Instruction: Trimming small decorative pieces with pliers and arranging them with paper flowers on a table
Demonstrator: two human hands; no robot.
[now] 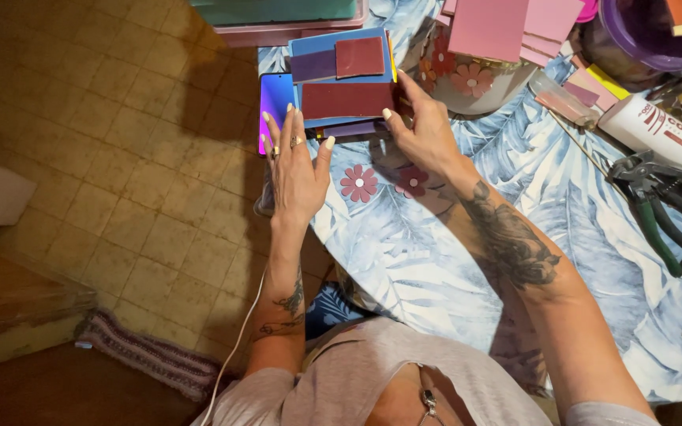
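At the far left there is a tiled floor (120,158), and low on it lies a knitted rug (148,355) in dull purple and grey. A thin white cable (238,347) runs up beside the left forearm. The left hand (295,170) is flat with its fingers spread, palm down, at the left edge of the table; it holds nothing, and its fingertips reach to a phone (275,102) with a glowing blue and violet screen, which lies at the table edge. Just right of the phone is a stack of coloured sheets (345,79), blue below with dark red and purple pieces on top, lying on the leaf-patterned tablecloth (451,260) near its upper left corner. The right hand (424,130) is at the right side of this stack; its thumb and first finger pinch the edge of the dark red sheet (346,100), and the other fingers are bent. Below the hands, 2 small flower cut-outs (359,183) in dark pink lie on the cloth, side by side. Farther right stands a pale bowl (475,83) with flower decorations, and pink sheets (491,28) rest over it. At the right edge are a white tube (657,130) lying tilted, and pliers (657,197) with green handles, just beside it.
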